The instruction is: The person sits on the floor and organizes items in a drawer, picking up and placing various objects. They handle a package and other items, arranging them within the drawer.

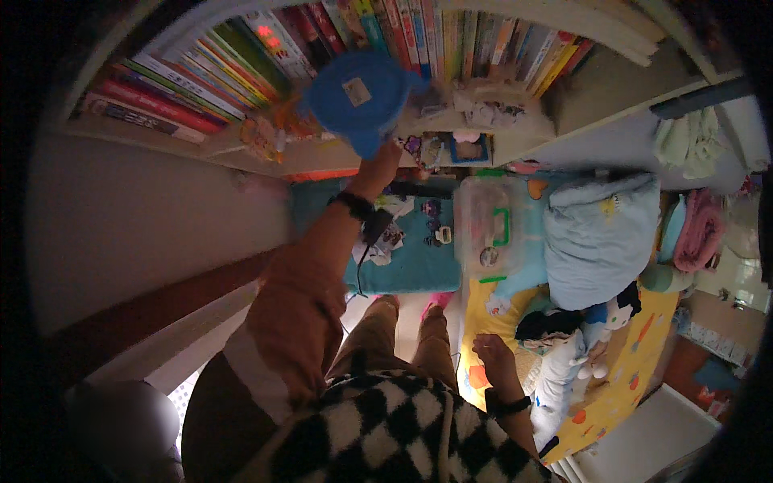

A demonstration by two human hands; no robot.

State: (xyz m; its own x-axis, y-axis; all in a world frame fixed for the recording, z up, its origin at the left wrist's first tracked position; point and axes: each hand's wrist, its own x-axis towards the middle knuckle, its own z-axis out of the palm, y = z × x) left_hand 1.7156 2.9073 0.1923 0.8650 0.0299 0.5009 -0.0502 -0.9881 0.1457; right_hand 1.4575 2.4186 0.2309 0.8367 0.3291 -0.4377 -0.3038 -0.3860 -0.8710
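Note:
My left hand (380, 166) grips a blue round plastic lid (377, 90) by a tab at its near edge. The lid has side tabs and a pale label, and it is held up in front of the bookshelf; whether a container sits under it is hidden. A dark band with a small box and a cable is on that wrist. My right hand (496, 356) hangs low over the yellow patterned bedding (477, 308), fingers loosely bent, with nothing visible in it. A dark band circles this wrist too.
Books (423, 36) fill the shelf (525, 124) ahead. Below is a teal padded surface (404, 278) with papers and small items. To its right stand a clear plastic box (471, 241) with green latches, a light blue cushion (598, 235) and piled clothes (549, 329). A wall (163, 211) borders the left.

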